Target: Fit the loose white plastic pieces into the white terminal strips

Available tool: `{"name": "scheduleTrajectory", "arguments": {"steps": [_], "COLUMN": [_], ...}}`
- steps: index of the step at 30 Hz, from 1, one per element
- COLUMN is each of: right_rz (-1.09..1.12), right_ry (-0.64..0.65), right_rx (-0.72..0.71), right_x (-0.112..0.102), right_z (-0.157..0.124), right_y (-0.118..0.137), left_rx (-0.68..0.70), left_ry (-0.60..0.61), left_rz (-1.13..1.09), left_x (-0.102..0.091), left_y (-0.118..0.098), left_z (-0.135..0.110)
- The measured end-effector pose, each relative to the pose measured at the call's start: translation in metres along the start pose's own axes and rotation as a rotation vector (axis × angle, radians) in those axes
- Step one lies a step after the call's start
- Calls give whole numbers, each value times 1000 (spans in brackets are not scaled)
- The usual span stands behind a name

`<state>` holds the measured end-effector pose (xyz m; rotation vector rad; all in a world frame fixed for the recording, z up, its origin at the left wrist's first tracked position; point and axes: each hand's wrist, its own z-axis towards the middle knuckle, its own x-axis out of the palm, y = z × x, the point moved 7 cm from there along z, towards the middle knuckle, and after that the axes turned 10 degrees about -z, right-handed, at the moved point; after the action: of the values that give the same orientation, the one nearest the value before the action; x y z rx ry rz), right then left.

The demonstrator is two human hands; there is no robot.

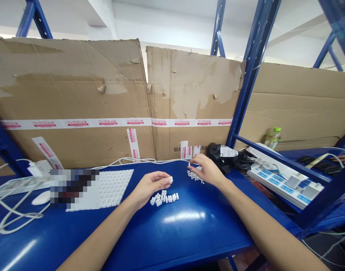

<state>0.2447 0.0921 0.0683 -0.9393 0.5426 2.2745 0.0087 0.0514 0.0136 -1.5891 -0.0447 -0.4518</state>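
Note:
Between the thumb and fingers of my left hand (pixel 153 185) is a small white plastic block (pixel 171 180). Just below that hand, a group of similar white plastic blocks (pixel 164 198) lies on the blue table (pixel 186 235), some in a row and some loosely heaped. My right hand (pixel 208 171) reaches over a pile of tiny white plastic pieces (pixel 200 181). Its thumb and forefinger are pinched on one tiny white piece (pixel 189 164). Part of the pile is hidden by the right hand. The exact kind of these pieces is too small to make out.
A white keyboard (pixel 116 184) and white mouse (pixel 41 198) lie left, beside tangled white cables (pixel 8 220). Cardboard (pixel 76 98) walls the back. A black plastic bag (pixel 217 158), blue shelf posts (pixel 248 71), power strips (pixel 285 188) and a bottle (pixel 273 138) are at right.

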Motion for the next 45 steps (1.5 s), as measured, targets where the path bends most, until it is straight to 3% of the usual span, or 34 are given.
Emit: {"name": "scheduleTrajectory", "arguments": {"steps": [5,10,15,17,21,24,30,37,40,45], "right_rz": [-210,-137,20,128,351,434,459,324,259,-34], "right_ry": [14,21,-160,-130,58,62,60,9,-45,-18], "right_rx": [67,96,121,62,-113,-151,-95,-201,-195,-68], "right_x": [3,3,-14,-8,21,32,32,24,15,5], "right_z": [-6,-5,-1,-1,-5,-5,-3,-1,0,-2], "right_y": [-41,-44,-16,6,53,66,58,61,47,-5], "left_rx": [18,37,39,32,26,30,28,57,101,129], "left_ry": [-51,-59,-38,-30,11,45,100,54,-4,-155], "left_rz": [-27,-10,-45,-65,-86,-68,-14,45,81,231], "left_x": [-1,-1,0,0,4,7,8,5,-12,-50], "left_y": [-2,-3,0,2,4,4,5,-3,-12,-20], "left_z": [0,0,1,1,1,1,1,7,10,13]}}
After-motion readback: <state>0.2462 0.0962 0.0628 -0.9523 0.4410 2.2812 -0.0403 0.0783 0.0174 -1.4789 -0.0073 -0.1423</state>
